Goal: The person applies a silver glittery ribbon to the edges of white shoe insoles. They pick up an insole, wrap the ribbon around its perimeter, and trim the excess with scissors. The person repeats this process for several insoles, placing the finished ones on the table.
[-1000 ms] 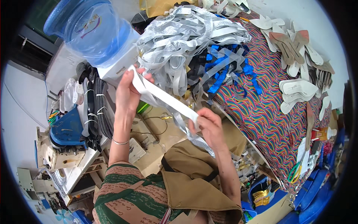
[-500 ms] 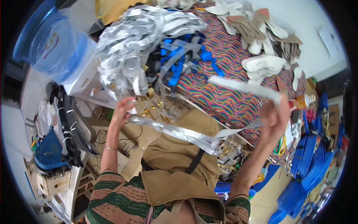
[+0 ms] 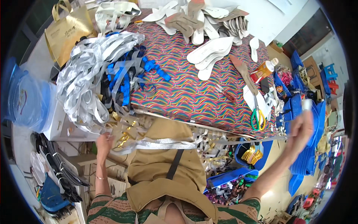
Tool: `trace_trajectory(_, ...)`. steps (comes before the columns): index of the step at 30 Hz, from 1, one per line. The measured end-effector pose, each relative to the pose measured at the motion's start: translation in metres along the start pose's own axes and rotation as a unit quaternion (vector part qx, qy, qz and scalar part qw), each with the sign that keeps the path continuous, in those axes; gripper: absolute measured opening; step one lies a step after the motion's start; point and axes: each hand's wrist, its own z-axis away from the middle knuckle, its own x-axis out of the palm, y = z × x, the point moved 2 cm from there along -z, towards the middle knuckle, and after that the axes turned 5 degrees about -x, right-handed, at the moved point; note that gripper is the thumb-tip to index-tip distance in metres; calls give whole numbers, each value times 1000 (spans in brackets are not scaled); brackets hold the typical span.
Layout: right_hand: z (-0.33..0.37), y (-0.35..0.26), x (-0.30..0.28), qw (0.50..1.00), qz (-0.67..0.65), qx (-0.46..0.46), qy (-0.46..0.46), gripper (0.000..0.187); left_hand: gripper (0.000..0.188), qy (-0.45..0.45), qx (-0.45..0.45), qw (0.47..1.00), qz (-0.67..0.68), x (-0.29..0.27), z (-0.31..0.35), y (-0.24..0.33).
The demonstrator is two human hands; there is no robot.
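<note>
A silver strip (image 3: pixel 164 144) stretches across my lap between my two hands, partly doubled near the middle. My left hand (image 3: pixel 105 143) is closed on its left part, just below a big heap of silver strips (image 3: pixel 87 71). My right hand (image 3: pixel 301 127), held far out to the right beyond the table, pinches the other part. A short white end (image 3: pixel 307 104) sticks up out of the right fingers, somewhat blurred. Blue strips (image 3: pixel 125 82) lie beside the silver heap on the table.
The patterned tabletop (image 3: pixel 167 100) bears white insole-shaped pieces (image 3: pixel 210 54), green-and-yellow scissors (image 3: pixel 257 118), a small red-handled tool (image 3: pixel 225 93) and a bottle (image 3: pixel 264 71). A blue plastic tub (image 3: pixel 28 100) stands left; blue bins (image 3: pixel 231 178) with scraps sit below the table's right side.
My right hand has swung out to the right, drawing the strip longer and straighter. My left hand still grips its part. The view has shifted, so the table sits further left.
</note>
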Motion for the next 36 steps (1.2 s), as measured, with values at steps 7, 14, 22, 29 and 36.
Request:
trace_trajectory(7,137,55,132,921,-97,262,-272,14,59,-529,209,598,564,-42,91,305)
trace_trajectory(14,204,60,111,884,-97,310,-336,18,38,-550,133,470,678,-53,59,376)
trace_trajectory(22,229,94,87,913,82,112,-385,16,35,-368,145,519,758,-47,43,398)
trace_trajectory(29,209,118,57,849,281,-7,-448,23,34,-429,58,433,790,-33,43,418)
trace_trajectory(36,129,119,110,939,-219,235,-126,28,60,-643,38,313,698,-28,86,442)
